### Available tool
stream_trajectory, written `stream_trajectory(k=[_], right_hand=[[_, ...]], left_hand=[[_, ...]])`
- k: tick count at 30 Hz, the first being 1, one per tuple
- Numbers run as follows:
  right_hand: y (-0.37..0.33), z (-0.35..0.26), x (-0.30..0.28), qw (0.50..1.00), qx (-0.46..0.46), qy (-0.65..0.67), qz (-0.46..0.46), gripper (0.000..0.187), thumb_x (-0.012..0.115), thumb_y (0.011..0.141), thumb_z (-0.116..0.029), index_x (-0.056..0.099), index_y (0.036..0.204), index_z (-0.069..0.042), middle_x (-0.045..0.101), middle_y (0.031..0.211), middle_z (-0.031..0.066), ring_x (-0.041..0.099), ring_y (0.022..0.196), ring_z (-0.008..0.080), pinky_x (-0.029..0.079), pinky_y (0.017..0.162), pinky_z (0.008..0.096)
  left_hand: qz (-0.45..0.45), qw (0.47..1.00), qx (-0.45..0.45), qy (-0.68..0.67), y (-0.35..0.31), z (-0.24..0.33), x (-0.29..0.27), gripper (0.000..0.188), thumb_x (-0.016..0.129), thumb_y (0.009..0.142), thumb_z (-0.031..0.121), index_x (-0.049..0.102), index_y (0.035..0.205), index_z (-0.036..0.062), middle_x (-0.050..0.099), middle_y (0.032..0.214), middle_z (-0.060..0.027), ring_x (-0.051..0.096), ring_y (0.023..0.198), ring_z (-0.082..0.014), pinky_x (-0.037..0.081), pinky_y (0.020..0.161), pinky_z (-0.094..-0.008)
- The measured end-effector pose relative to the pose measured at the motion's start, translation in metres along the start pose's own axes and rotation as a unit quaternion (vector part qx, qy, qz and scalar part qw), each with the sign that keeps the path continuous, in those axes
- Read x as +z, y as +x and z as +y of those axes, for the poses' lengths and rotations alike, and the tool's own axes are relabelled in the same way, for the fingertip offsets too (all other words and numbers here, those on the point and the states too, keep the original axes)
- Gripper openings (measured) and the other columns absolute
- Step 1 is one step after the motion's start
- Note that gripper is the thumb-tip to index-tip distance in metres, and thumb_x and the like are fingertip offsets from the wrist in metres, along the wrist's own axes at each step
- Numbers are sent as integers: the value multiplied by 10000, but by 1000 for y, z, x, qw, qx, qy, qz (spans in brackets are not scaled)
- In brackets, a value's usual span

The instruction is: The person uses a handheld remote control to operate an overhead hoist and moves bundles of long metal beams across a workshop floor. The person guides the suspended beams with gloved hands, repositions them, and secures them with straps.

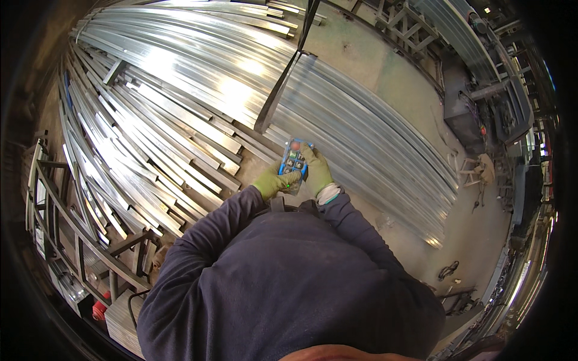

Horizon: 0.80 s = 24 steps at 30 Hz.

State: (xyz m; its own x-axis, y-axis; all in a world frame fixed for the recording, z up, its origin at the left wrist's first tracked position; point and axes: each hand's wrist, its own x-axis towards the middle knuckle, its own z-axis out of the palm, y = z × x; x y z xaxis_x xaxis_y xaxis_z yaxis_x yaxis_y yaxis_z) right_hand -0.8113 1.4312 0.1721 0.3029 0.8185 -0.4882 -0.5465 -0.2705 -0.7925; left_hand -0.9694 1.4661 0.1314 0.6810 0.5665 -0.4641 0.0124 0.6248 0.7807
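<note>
A blue handheld remote control (295, 155) with dark keys and a red button near its top is held in front of my waist. My left hand (274, 180), in a yellow-green glove, wraps its lower left side. From the right, my right hand (317, 168), gloved alike, grips the upper right side with its fingers at the keys. A small green light shows near the lower end. Beyond the remote lies a strapped bundle of long galvanized metal profiles (355, 132), and a dark lifting strap (280, 90) runs up across it.
Many loose metal tubes (156, 138) fan out at the left, their ends pointing toward me. A metal rack (84, 253) stands at the lower left. Machinery (481, 102) lines the right side. On the right floor stands a small stool (475, 171), with a dark object (448, 270) nearer.
</note>
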Motion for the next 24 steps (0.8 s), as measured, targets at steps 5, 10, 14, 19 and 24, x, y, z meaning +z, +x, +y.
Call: stream_trajectory(k=[5, 10, 14, 19, 24], right_hand=[[-2, 1, 1, 1000, 9, 11, 13, 372, 680, 1026, -368, 651, 1189, -34, 694, 979, 22, 664, 800, 116, 553, 697, 280], [-2, 1, -2, 1000, 8, -7, 2, 390, 675, 1029, -372, 647, 1208, -26, 692, 1002, 30, 667, 817, 125, 558, 715, 283], [-2, 5, -4, 1000, 4, 23, -6, 401, 673, 1032, -371, 645, 1224, -20, 697, 1023, 35, 679, 845, 131, 568, 739, 287], [-1, 7, -8, 1000, 9, 17, 8, 374, 677, 1029, -351, 644, 1235, -41, 711, 1038, 50, 705, 872, 162, 586, 762, 314], [-1, 9, -11, 1000, 18, 24, 4, 356, 690, 1021, -334, 646, 1230, -50, 718, 1031, 54, 713, 867, 175, 591, 758, 326]], left_hand=[[-11, 998, 5, -64, 2, -4, 0, 278, 841, 897, 158, 706, 1093, 16, 738, 893, -43, 697, 746, -143, 570, 632, -288], [-8, 999, -3, -53, 2, -4, 1, 282, 852, 879, 122, 696, 1089, 18, 728, 896, -38, 690, 752, -142, 566, 620, -285], [-39, 996, 1, -79, 3, -7, -3, 307, 844, 890, 134, 684, 1128, 24, 721, 914, -33, 685, 765, -137, 559, 618, -280], [-44, 999, 0, -30, 6, -13, -6, 584, 879, 867, 282, 591, 1298, 14, 719, 987, -61, 693, 807, -157, 575, 691, -323], [-34, 998, -4, -47, 6, -17, -5, 521, 874, 867, 234, 613, 1267, 27, 721, 979, -50, 693, 805, -154, 570, 677, -307]])
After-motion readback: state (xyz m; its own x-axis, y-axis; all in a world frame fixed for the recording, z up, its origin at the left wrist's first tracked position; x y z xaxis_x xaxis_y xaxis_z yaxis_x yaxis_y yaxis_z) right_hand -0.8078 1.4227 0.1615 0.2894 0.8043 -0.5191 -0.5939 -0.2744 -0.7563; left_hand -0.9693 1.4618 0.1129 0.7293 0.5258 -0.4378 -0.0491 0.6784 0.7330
